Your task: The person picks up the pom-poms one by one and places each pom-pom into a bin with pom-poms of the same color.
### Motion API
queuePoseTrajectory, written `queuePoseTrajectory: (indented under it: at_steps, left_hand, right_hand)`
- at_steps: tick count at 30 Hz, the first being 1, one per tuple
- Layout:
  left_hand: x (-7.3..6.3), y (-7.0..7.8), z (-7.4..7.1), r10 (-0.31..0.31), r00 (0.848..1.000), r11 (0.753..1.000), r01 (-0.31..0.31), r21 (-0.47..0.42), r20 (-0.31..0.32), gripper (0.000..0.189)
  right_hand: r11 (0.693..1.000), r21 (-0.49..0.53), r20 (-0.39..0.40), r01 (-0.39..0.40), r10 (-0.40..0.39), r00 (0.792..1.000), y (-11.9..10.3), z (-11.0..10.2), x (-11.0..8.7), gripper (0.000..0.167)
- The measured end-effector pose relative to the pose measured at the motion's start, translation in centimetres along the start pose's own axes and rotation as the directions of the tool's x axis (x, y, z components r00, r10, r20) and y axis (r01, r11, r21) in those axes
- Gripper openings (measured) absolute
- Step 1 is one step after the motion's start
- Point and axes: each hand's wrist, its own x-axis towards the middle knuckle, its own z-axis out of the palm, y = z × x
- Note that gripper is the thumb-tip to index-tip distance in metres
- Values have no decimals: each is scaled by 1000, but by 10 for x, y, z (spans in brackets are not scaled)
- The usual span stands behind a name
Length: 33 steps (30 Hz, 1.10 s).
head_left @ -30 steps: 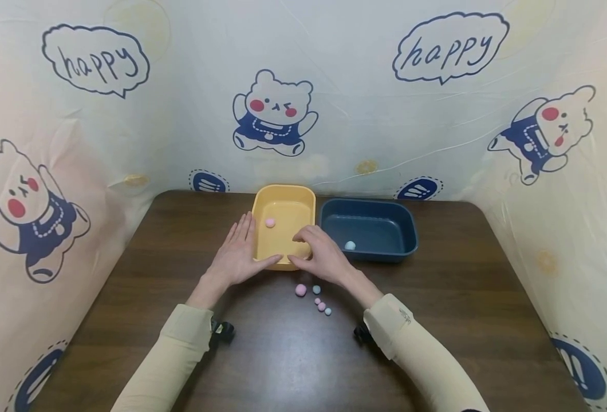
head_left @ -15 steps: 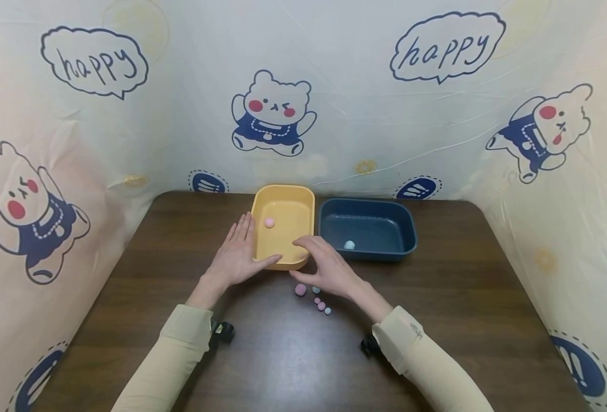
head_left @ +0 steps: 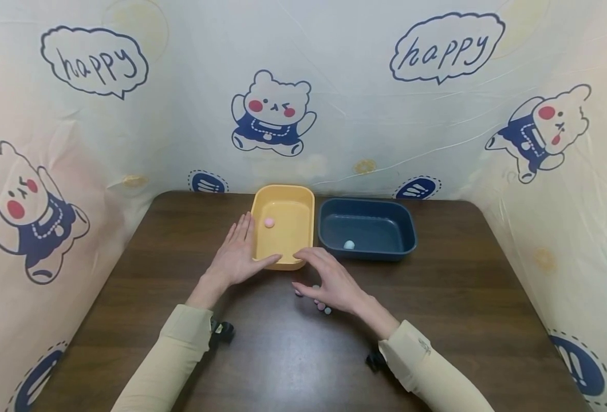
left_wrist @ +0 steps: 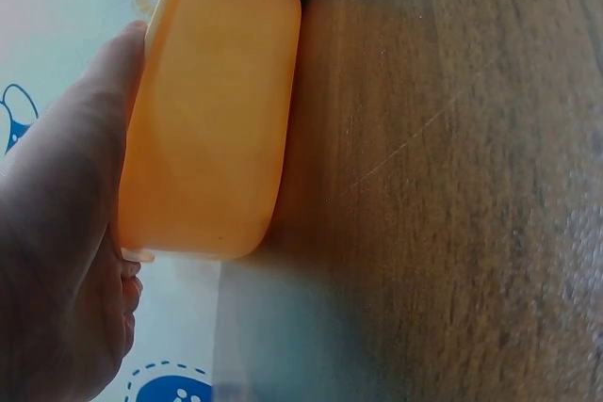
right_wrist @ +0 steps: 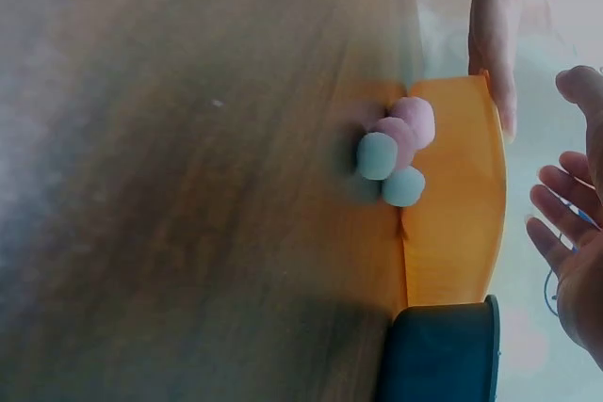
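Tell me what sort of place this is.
Probably a tabletop filming corner: a dark table, a cartoon-printed curtain around its back and sides, and a small black device at the left wrist.

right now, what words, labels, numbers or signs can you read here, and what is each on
"happy": left speech bubble on backdrop
"happy": right speech bubble, same backdrop
Blue ovals: not clear enough to read
Mark on right sleeve cuff: too small to read
No lettering visible on the yellow tray or dark blue tray
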Motion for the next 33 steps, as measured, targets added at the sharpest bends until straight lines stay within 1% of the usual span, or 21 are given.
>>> queuePoseTrajectory:
  at_steps: [2, 3, 9, 13, 16, 19, 25, 33]
  left_hand:
    - [0, -1, 1, -2, 1000, 1000, 2, -4, -2, 135]
    - [0, -1, 1, -1, 1000, 1000, 1, -5, -3, 135]
    - [0, -1, 2, -5, 1000, 1000, 5, -4, -1, 136]
    - [1, -2, 3, -9, 1000, 1000, 9, -6, 6, 136]
    - [2, -1, 2, -5, 1000, 1000, 5, -4, 5, 136]
    - [1, -1, 1, -4, 1000, 1000, 4, 0, 6, 136]
    - [1, 0, 1, -3, 1000, 1000, 3, 0, 1, 135]
    - [1, 0, 1, -7, 1000, 1000, 7, -9, -1, 135]
  right_hand:
    - [1000, 17, 15, -15, 15, 1000, 0, 0, -4, 56]
    - [999, 25, 27, -38, 38, 999, -14, -9, -4, 56]
    - [990, 45, 105, -133, 128, 986, -13, -9, -11, 56]
    - [986, 74, 123, -148, 138, 983, -11, -7, -14, 53]
    - [986, 77, 134, -149, 138, 981, -9, -6, -15, 52]
    - [983, 77, 165, -166, 152, 975, -6, -5, -17, 54]
    - [976, 45, 235, -213, 197, 952, -1, -5, -17, 60]
    - [964, -4, 343, -266, 252, 905, 1, -4, -14, 67]
